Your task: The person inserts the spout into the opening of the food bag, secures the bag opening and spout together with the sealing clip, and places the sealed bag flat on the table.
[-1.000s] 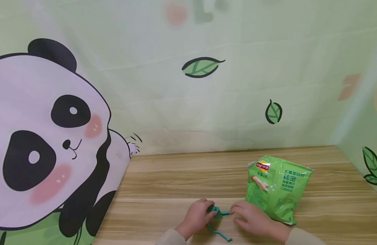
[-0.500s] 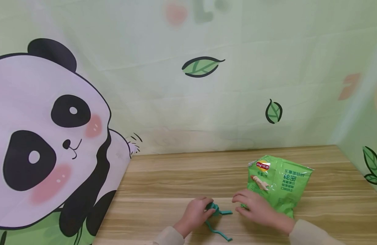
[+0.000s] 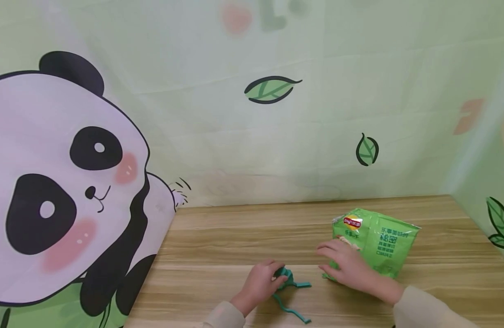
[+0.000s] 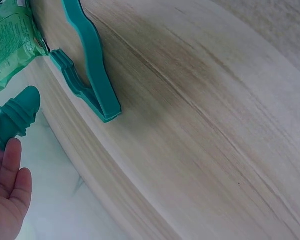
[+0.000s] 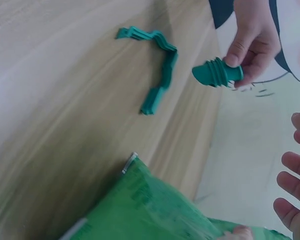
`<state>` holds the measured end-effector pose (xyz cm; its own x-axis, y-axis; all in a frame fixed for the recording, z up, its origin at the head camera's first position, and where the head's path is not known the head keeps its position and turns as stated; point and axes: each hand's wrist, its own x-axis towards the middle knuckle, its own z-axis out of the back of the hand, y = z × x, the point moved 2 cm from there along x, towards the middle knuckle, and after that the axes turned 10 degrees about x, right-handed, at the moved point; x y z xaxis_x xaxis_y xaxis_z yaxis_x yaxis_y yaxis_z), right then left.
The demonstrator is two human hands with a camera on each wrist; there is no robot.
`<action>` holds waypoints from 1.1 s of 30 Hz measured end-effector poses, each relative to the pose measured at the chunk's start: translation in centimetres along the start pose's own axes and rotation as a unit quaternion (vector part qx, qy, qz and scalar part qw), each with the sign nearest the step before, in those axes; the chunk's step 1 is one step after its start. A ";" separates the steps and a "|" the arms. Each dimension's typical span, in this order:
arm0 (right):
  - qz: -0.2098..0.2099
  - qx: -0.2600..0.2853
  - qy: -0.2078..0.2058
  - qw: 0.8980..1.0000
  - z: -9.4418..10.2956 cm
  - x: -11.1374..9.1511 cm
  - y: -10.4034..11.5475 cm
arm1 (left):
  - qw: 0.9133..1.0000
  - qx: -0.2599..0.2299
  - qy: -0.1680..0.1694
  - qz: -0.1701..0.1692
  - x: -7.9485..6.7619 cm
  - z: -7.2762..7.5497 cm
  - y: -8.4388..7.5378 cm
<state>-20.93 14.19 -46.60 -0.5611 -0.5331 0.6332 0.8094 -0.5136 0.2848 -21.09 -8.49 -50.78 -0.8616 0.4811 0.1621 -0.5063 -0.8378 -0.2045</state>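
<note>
In the head view my left hand (image 3: 260, 282) pinches a teal ribbed spout (image 3: 285, 276) between thumb and fingers. The left wrist view shows the spout (image 4: 16, 116) held raised, its slanted tip pointing away from the hand. A teal bag clip (image 5: 165, 65), spread into a V, lies on the table by that hand, apart from the spout. My right hand (image 3: 350, 269) hovers over the lower left part of a green chip bag (image 3: 389, 246), covering some of it. Its fingers (image 5: 293, 186) are loosely bent and hold nothing; whether they touch the bag, I cannot tell.
The wood-grain table (image 3: 219, 237) ends at a pale green backdrop (image 3: 219, 150) printed with leaves and a large panda (image 3: 124, 109) on the left. Another printed green wall (image 3: 489, 191) closes off the right side.
My right hand has moved away from the clip, rightward and farther from me, over the chip bag. The left hand keeps its pinch on the spout and has barely shifted.
</note>
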 end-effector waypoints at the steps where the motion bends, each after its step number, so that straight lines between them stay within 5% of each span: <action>1: 0.002 0.002 -0.005 1.000 0.2 0.1 -0.1 | 1.000 0.001 -0.001 0.001 0.0 0.1 0.0; 33: -0.041 -0.041 -0.066 0.996 6.9 2.4 -2.6 | 1.000 0.004 -0.009 -0.011 -0.1 0.4 0.2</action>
<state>-23.16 18.90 -40.88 -0.5928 -0.3974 0.7005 0.7420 -0.6078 0.2831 -21.13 -8.82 -50.45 -0.8492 0.4948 0.1846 -0.5250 -0.8291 -0.1925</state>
